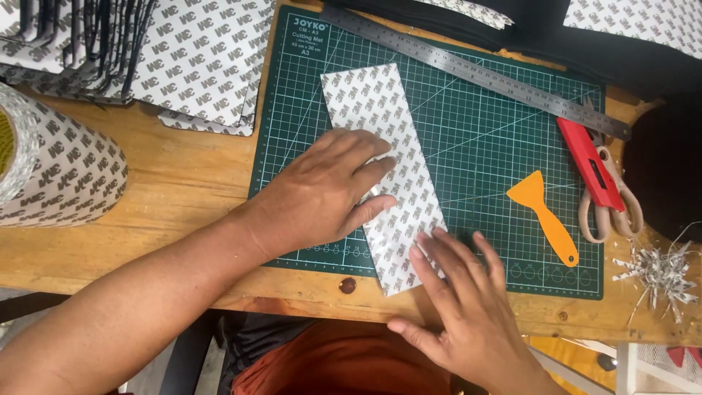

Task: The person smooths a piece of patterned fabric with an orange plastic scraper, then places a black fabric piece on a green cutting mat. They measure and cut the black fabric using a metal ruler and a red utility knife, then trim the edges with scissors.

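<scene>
**Both hands flat on a printed strip at the cutting mat**

A long white rectangular strip of liner-backed sheet with a repeating grey print (pixel 384 172) lies slanted across the green gridded cutting mat (pixel 482 139), its near end just past the mat's front edge. The left hand (pixel 329 192) presses palm-down on the strip's left edge, fingers spread, gripping nothing. The right hand (pixel 461 292) lies flat as well, fingertips on the strip's near corner, likewise closed on nothing.

The strip looks thin, light and flexible, probably slick on its printed face; it would likely slide unless pinned and is best lifted by a corner or edge.

On the mat lie an orange plastic scraper (pixel 545 216) and a long steel ruler (pixel 475 73). Right of them are a red utility knife (pixel 589 162) and beige-handled scissors (pixel 614 205), with white paper trimmings (pixel 662 274) nearby. The worn wooden desk (pixel 183 190) also carries a stack of similarly printed sheets (pixel 197 58) and a large roll of the same material (pixel 58 168) at left.
</scene>
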